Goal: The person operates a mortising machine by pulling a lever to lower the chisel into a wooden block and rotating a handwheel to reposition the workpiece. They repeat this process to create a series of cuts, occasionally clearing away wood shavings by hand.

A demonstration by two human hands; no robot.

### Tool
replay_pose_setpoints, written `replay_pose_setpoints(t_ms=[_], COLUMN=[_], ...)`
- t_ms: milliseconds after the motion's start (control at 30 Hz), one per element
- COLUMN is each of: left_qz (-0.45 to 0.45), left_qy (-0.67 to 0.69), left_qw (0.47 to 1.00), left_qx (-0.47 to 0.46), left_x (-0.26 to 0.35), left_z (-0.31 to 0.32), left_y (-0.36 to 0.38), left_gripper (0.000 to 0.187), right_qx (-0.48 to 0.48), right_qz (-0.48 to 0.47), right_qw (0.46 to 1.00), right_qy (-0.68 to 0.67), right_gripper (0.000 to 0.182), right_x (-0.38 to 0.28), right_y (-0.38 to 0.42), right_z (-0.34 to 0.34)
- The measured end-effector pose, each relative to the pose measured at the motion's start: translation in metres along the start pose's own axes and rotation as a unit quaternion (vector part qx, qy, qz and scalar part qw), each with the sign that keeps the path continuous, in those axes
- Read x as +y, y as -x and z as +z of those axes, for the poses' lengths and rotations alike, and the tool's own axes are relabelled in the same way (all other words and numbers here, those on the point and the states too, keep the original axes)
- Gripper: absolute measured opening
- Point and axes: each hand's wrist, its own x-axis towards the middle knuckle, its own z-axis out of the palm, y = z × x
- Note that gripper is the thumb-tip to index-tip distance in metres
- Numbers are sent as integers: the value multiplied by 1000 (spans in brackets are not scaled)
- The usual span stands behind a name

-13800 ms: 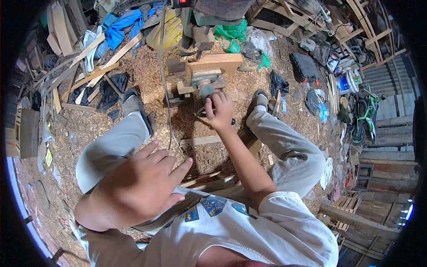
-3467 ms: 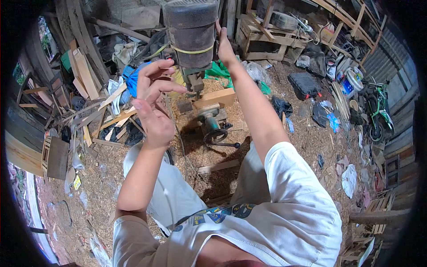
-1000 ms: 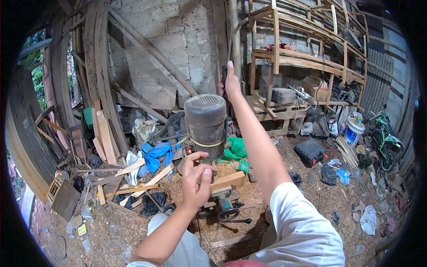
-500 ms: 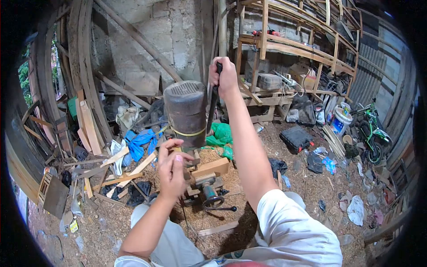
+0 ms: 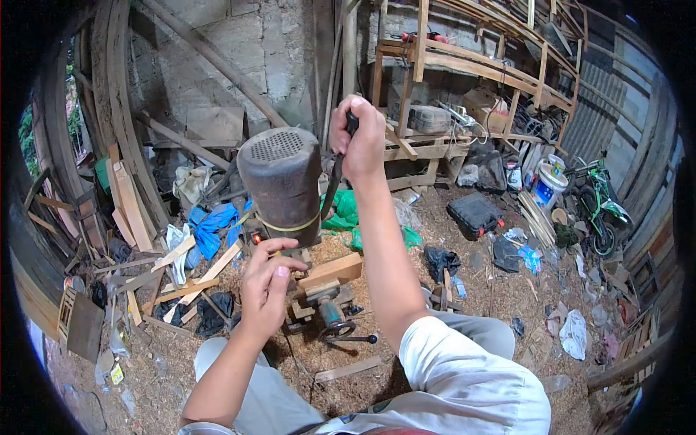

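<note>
A mortising machine stands in front of me, its dark cylindrical motor (image 5: 279, 185) upright with a vented top and a yellow band round its lower part. My right hand (image 5: 360, 138) is raised beside the motor, fingers wrapped round the black grip of the lever (image 5: 332, 190). Just below the motor is my left hand (image 5: 268, 290), fingers apart and holding nothing, the fingertips near the machine's front. A small red light (image 5: 257, 238) glows by those fingers. Under the motor a wooden block (image 5: 333, 270) lies at the vise (image 5: 332, 315), which has a handwheel.
Wood offcuts (image 5: 210, 272) and a blue cloth (image 5: 210, 230) lie at left. A black tool case (image 5: 473, 214), a white bucket (image 5: 549, 185) and a small green bike (image 5: 600, 206) stand at right. Wooden shelving (image 5: 486, 61) runs along the back. Sawdust covers the floor.
The view has shifted slightly, so the machine appears further left. My left fingers are now close beneath the motor, and a red light shows beside them. My right hand still grips the lever.
</note>
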Motion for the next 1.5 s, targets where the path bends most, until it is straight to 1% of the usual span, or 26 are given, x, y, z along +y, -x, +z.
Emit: replay_pose_setpoints(t_ms=[100, 233, 267, 367, 400, 433, 467, 500, 533, 567, 600, 633, 667, 700, 733, 767, 800, 833, 900, 967, 1033, 1133, 1167, 1233, 1433, 1500], left_qz=[-12, -9, -13, -14, -21, -31, -32, -34, -40, -49, -75, -101, -132, -181, -226, -267, -289, -292, -320, -323, -327, -337, -335, -339, -361, -358], left_qy=[19, -4, -12, 16, -1, -1, -2, -3, 3, 1, -3, -7, -3, 6, 57, 108, 125, 123, 184, 179, 167, 171, 177, 161, 138, 137], left_qw=[1000, 1000, 1000, 1000, 1000, 999, 999, 999, 999, 999, 997, 995, 991, 983, 972, 956, 948, 947, 926, 926, 927, 923, 922, 924, 918, 920], left_qx=[-22, -24, -23, -13, -10, -11, -8, -5, -1, 0, 1, 2, 12, 15, 30, 46, 56, 58, 76, 75, 76, 76, 76, 72, 93, 86], left_x=[-1, -1, -1, -8, -8, -8, -9, -11, -13, -14, -15, -17, -21, -20, -26, -34, -42, -44, -43, -41, -39, -42, -42, -40, -51, -55], left_z=[4, 8, 9, 8, 9, 9, 9, 9, 11, 10, 10, 9, 9, 9, 8, 6, 5, 5, 3, 3, 6, 10, 11, 12, 6, 6], left_y=[-2, -6, -6, -5, -6, -7, -8, -8, -8, -8, -8, -7, -7, -9, -8, -6, -5, -6, -11, -13, -12, -9, -9, -10, -6, -3], left_gripper=[47, 56, 62, 57, 64, 64, 65, 67, 69, 66, 63, 61, 57, 64, 68, 73, 79, 79, 82, 83, 83, 83, 83, 84, 85, 86], right_qx=[-1, -2, -18, -33, -27, -22, -21, -17, -14, -10, -11, -31, -24, -18, -13, -12, -50, -89, -95, -185, -186, -256, -252, -184, -193, -188], right_qz=[-2, 6, -1, 2, -10, -21, -30, -18, -34, -48, -72, -64, -61, -63, -60, -51, -85, -121, -130, -183, -175, -178, -176, -225, -224, -243], right_qw=[1000, 1000, 999, 997, 999, 999, 999, 999, 999, 998, 996, 997, 997, 997, 989, 989, 992, 988, 986, 965, 966, 950, 952, 956, 955, 951], right_qy=[0, -22, -40, -68, -47, -25, -27, -29, -35, -42, -42, -39, -43, -45, -134, -135, -82, -30, -39, -30, -29, -9, -11, -42, -28, -34], right_gripper=[40, 40, 38, 37, 39, 42, 43, 43, 43, 43, 43, 44, 45, 45, 37, 37, 40, 44, 45, 46, 46, 44, 44, 51, 55, 56], right_x=[-5, -3, -1, 3, 0, -3, -4, -5, -6, -6, -4, -5, -5, -5, -3, -2, -2, -2, -1, 0, 0, -2, 1, 7, 8, 12], right_y=[14, 34, 38, 52, 57, 63, 68, 74, 80, 86, 89, 93, 98, 104, 112, 117, 119, 122, 132, 140, 152, 154, 158, 167, 189, 196], right_z=[-3, -13, -17, -25, -23, -22, -23, -24, -25, -26, -26, -31, -31, -32, -36, -39, -42, -44, -52, -64, -72, -82, -81, -72, -79, -80])
